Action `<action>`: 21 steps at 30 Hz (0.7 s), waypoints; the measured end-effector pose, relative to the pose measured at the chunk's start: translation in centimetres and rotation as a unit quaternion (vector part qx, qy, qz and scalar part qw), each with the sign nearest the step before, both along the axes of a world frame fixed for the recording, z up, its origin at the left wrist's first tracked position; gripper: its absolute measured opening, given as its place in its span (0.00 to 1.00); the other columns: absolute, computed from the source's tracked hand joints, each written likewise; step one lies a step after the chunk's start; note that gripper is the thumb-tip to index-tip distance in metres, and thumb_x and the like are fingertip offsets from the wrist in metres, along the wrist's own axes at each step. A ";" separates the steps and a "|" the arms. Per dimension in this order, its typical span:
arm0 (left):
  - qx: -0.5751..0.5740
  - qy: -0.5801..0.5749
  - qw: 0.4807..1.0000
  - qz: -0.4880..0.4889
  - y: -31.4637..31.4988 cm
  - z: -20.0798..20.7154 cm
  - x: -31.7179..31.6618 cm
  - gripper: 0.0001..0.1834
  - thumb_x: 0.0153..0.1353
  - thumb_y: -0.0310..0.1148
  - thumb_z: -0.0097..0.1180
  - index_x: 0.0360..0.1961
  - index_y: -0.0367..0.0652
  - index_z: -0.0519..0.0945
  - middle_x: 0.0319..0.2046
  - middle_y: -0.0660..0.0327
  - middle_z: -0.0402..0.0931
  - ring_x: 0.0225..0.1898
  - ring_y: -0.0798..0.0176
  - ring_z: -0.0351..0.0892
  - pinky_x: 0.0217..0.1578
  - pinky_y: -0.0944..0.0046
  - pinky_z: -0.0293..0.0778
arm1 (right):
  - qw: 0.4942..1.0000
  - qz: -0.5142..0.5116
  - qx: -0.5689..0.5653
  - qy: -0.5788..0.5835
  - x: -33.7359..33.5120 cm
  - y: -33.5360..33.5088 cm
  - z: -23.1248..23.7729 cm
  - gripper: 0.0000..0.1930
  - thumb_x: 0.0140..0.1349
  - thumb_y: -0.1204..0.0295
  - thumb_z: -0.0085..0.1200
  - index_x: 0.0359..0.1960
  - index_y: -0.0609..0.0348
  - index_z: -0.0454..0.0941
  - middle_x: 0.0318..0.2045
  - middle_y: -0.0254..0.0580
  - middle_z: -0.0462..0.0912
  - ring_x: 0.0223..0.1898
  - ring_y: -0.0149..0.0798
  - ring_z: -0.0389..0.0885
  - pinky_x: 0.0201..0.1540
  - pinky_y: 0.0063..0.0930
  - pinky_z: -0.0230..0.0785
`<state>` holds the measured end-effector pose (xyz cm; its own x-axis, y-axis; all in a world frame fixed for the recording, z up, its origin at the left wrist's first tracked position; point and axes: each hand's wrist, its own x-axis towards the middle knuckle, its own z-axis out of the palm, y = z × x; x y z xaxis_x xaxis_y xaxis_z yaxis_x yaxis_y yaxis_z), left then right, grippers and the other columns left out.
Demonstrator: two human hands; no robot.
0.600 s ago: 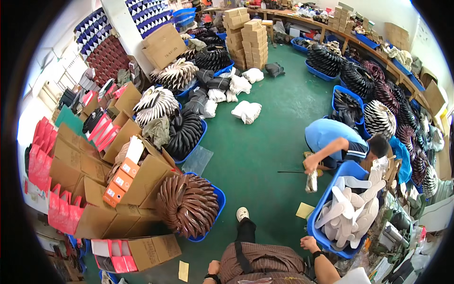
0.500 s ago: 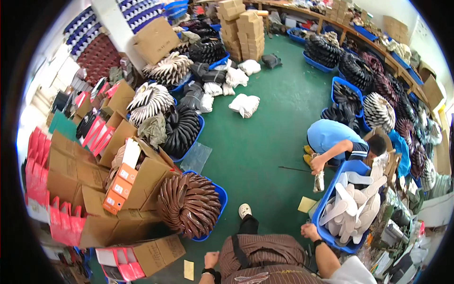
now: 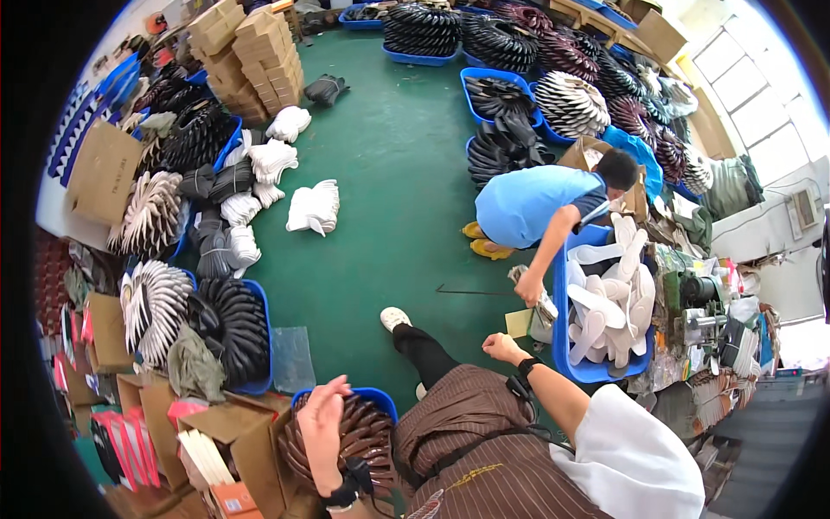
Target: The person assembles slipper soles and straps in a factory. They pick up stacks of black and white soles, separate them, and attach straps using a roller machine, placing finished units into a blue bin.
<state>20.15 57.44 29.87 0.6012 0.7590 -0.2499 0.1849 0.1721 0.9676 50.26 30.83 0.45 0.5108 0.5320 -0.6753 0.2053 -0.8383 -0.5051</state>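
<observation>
My left hand [image 3: 323, 424] is raised over a blue tub of glossy brown strap-like pieces [image 3: 367, 432], its fingers stretched out and nothing in them. The hand hides part of the pile. My right hand [image 3: 504, 348] is in the air left of a blue tub [image 3: 560, 320] heaped with white shoe insoles [image 3: 605, 298]. Its fingers are curled in, and nothing shows in them. Beside that tub a person in a blue shirt [image 3: 527, 203] bends down, one hand on a wrapped grey-white bundle [image 3: 543, 303].
White wrapped bundles [image 3: 314, 208] lie on the green floor at left. Stacked cartons [image 3: 268, 65] stand farther back. Blue tubs with black pieces [image 3: 233, 329] and open cardboard boxes [image 3: 246, 441] line the left side. A thin rod [image 3: 471, 291] lies on the floor near the person.
My view has turned to the right. My left hand has risen with its fingers spread, and my right hand has come away from the insole tub's edge. The other person has bent lower with the bundle.
</observation>
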 end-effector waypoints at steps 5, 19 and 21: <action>0.059 -0.211 0.904 -0.367 9.1 15.7 7.3 0.06 0.59 0.28 0.56 0.29 0.35 0.80 0.33 0.52 0.81 0.41 0.48 0.81 0.44 0.55 0.77 | 0.986 -0.083 -0.127 0.070 3.7 7.4 -1.4 0.10 0.58 0.69 0.56 0.39 0.56 0.84 0.27 0.34 0.85 0.26 0.29 0.82 0.23 0.24 0.75; 0.050 -0.507 0.847 -0.151 29.7 16.5 8.7 0.28 0.54 0.28 0.64 0.58 0.60 0.78 0.37 0.58 0.75 0.27 0.59 0.74 0.23 0.64 0.68 | 0.997 0.057 0.041 0.032 6.3 44.7 -1.6 0.09 0.57 0.72 0.57 0.38 0.60 0.83 0.26 0.43 0.85 0.26 0.34 0.85 0.33 0.29 0.77; 0.005 -0.490 0.844 -0.219 35.1 17.0 9.1 0.28 0.54 0.31 0.65 0.59 0.61 0.78 0.36 0.59 0.75 0.24 0.60 0.72 0.22 0.65 0.66 | 0.997 0.049 0.047 0.029 5.9 47.8 -0.6 0.09 0.57 0.72 0.57 0.38 0.60 0.83 0.26 0.43 0.85 0.27 0.35 0.85 0.34 0.30 0.77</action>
